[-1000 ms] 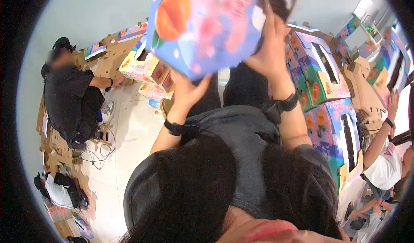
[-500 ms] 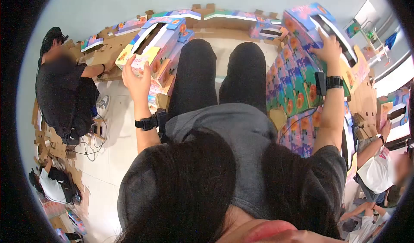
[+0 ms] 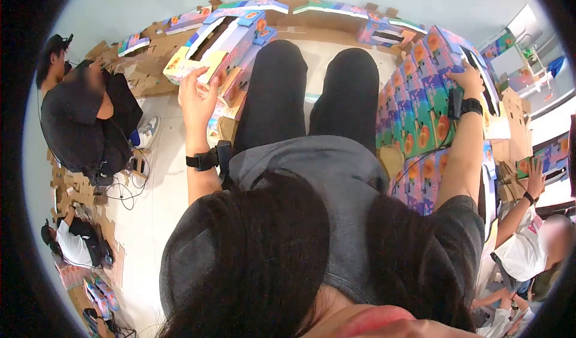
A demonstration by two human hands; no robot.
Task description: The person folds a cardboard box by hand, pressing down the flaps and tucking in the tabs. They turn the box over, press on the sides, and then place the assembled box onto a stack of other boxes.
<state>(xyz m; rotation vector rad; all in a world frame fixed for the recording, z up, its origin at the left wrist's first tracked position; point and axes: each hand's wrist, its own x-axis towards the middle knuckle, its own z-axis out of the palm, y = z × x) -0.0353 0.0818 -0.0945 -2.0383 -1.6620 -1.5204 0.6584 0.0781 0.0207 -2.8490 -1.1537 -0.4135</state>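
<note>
On my left, a colourful printed cardboard box (image 3: 231, 53) with a long dark slot lies atop other boxes. My left hand (image 3: 200, 98) is at its near end, fingers apart, fingertips touching or very near the yellow corner. To my right stands a packed row of similar printed boxes (image 3: 414, 92) with orange flowers on blue, purple and green sides. My right hand (image 3: 467, 81) grips the slotted upper side of a box (image 3: 447, 47) at the far end of that row; part of its grip is hidden. Both wrists wear black straps with small devices.
Flattened brown cardboard (image 3: 327, 35) and more printed boxes (image 3: 384, 33) line the wall ahead. A person in black (image 3: 84, 122) crouches at left by cables on the pale floor (image 3: 159, 200). At right, another person's hand (image 3: 536, 179) is near a printed box.
The box in my right hand has come down from a raised, tilted position into line with the row. My left hand has shifted slightly at the left box's corner.
</note>
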